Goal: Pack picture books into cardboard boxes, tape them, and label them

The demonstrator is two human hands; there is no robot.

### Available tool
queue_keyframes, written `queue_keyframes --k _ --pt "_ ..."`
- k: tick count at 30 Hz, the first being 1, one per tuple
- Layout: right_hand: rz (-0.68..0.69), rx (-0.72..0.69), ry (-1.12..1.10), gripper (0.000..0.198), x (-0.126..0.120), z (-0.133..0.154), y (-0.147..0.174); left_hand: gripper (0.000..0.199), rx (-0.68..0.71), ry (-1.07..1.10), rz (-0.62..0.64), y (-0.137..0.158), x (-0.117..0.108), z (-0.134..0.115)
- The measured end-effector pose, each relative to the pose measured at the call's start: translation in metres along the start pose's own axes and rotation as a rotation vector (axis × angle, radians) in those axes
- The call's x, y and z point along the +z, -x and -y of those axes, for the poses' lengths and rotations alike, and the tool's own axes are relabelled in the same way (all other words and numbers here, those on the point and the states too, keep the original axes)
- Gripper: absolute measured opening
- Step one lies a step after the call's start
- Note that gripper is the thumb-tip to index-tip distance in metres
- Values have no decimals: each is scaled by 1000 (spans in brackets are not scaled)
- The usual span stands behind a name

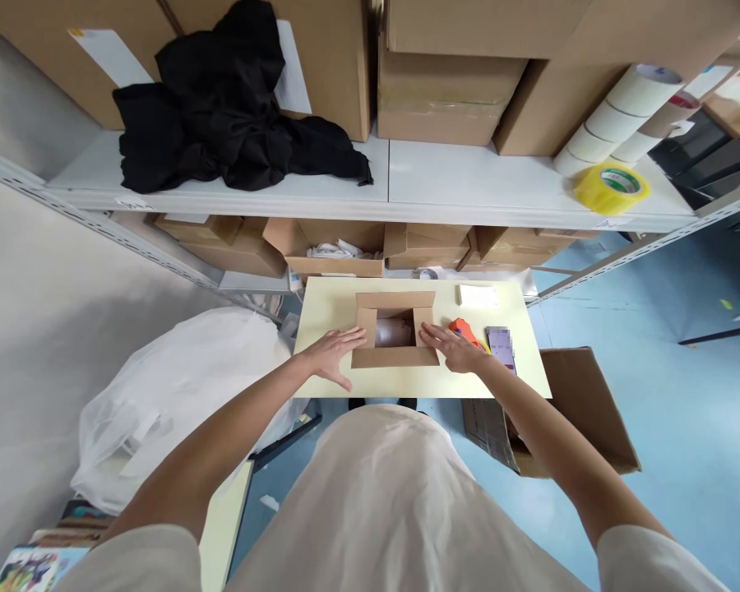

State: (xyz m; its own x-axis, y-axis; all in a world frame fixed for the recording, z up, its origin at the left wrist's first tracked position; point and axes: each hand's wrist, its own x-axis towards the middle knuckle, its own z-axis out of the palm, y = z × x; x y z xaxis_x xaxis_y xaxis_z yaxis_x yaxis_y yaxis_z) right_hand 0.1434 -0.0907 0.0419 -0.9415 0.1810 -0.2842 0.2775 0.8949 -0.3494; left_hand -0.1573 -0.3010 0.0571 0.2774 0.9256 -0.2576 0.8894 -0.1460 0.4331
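1. The small cardboard box (395,358) sits on the bench (326,308), directly before the person, between both hands.
2. The left hand (336,353) touches the box's left side, fingers spread, thumb well apart, gripping nothing.
3. The right hand (455,349) lays extended fingers on the right flap, likewise without a grip.
4. The box is probably light; its walls should be stiff, its flaps springy at the creases. Both side walls, low down, look the best hold.
5. The pale item (393,332) inside seems smooth, perhaps slippery; its fragility I cannot tell.
6. Counted: one small box, four flaps, one pale item visible, one orange tool (462,330), one phone-like device (501,349), one white paper stack (477,296).
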Motion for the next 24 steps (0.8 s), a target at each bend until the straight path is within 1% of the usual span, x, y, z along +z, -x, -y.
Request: queue_keyframes --k 3,6,9,11,12,15,18,21,24 --pt "-1 -30 55 90 -3 0 0 79 -16 -29 -40 -2 2 1" --pt "-66 -32 35 86 -2 3 3 59 -33 12 -130 -1 12 -3" --pt "-103 -15 -46 73 2 5 7 49 -48 100 -221 1 22 -7" --pt "-133 19 -147 60 6 6 8 44 -79 182 -280 0 28 -9" --pt "-168 45 -209 54 8 7 8 42 -105 225 -313 -2 30 -10" --pt "-326 150 -397 38 14 12 1 37 -197 340 -420 -11 32 -10" --pt "-442 278 -561 32 13 17 -10 31 -297 432 -531 -22 32 -8" --pt "-501 434 -618 31 8 19 -20 29 -447 554 -632 -30 34 -5" --pt "-528 529 -599 42 7 18 -30 47 -644 701 -719 -38 41 0"
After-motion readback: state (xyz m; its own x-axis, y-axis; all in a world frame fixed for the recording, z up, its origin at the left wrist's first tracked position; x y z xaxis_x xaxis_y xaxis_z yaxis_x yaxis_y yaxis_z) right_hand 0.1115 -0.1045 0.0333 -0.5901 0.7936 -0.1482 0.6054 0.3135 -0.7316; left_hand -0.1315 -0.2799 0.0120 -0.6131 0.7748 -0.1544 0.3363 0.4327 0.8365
